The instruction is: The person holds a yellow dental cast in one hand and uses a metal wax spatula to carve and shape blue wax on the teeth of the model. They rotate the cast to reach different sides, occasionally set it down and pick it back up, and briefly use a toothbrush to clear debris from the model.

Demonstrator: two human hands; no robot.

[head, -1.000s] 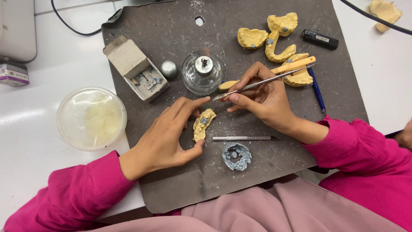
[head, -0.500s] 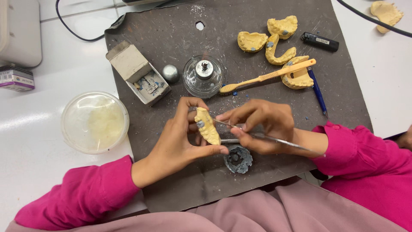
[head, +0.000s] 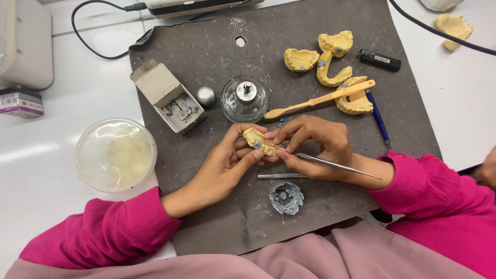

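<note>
Hands met at the middle of the dark work mat (head: pixel 206 217) as we looked down on the bench: our left hand (head: pixel 225 165) was closed around a small yellow plaster tooth mould (head: pixel 260 141), cupping it from below with thumb and fingers, while our right hand (head: pixel 315 144) pinched a thin metal carving tool (head: pixel 330 164) like a pen, its tip resting on the mould's top edge.

Largest of what lay about us was the mat itself, scarred and dusted with grey flecks. To its left, on the white table (head: pixel 46 160), stood a round clear tub (head: pixel 115 154) with pale contents. On the mat sat an open cardboard box (head: pixel 168 95) of grey scraps, a small glass spirit lamp (head: pixel 244 98) and its metal cap (head: pixel 206 96). Further right lay four more yellow moulds (head: pixel 330 64), a yellow toothbrush (head: pixel 320 99), a blue pen (head: pixel 378 119) and a black lighter (head: pixel 380 60). Just below our hands lay a second metal rod (head: pixel 281 176) and a grey lump of wax (head: pixel 285 198).

We judged that the work wanted a steady brace: fingers of the right hand leaning on the left, the mould held still, and the tip drawn in short, light strokes so the brittle plaster edge would not chip.
</note>
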